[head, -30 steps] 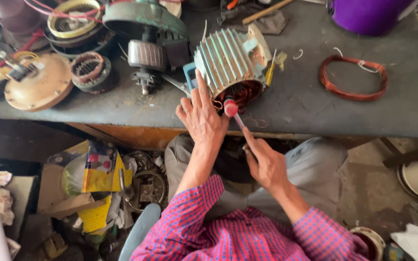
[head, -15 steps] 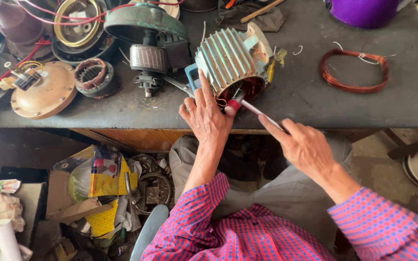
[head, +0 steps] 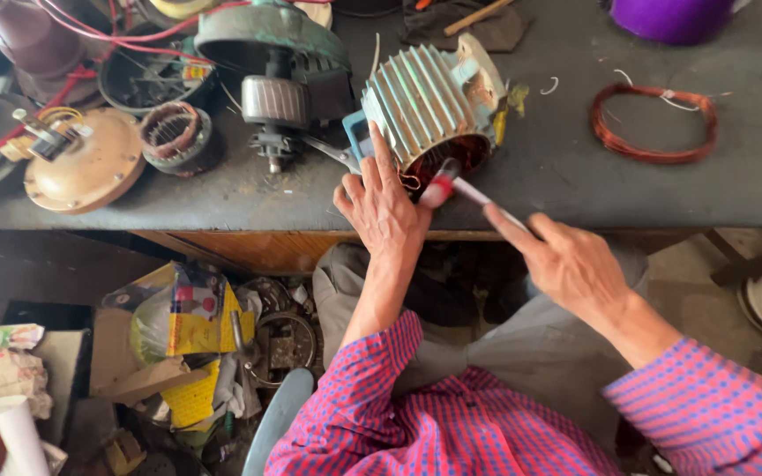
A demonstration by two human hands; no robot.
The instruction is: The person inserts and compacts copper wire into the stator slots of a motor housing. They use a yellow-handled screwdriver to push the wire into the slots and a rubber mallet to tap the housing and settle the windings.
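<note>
A pale green ribbed motor housing [head: 425, 106] lies on its side at the front edge of the dark workbench [head: 575, 189], its open end showing copper windings. My left hand [head: 383, 207] rests flat against the housing's lower left, fingers spread. My right hand [head: 566, 264] grips a thin tool with a red and white tip [head: 441, 187], and that tip is at the open end of the housing.
A copper wire coil [head: 654, 123] lies on the bench to the right. Left of the housing are a rotor assembly [head: 277, 101], a small stator [head: 171, 132] and a tan round motor cover [head: 81, 163]. A purple container [head: 672, 18] stands at the back. Clutter fills the floor at lower left.
My right hand has swung out to the right and lower, angling the tool flatter while its tip stays at the housing's opening. My left hand stays on the housing.
</note>
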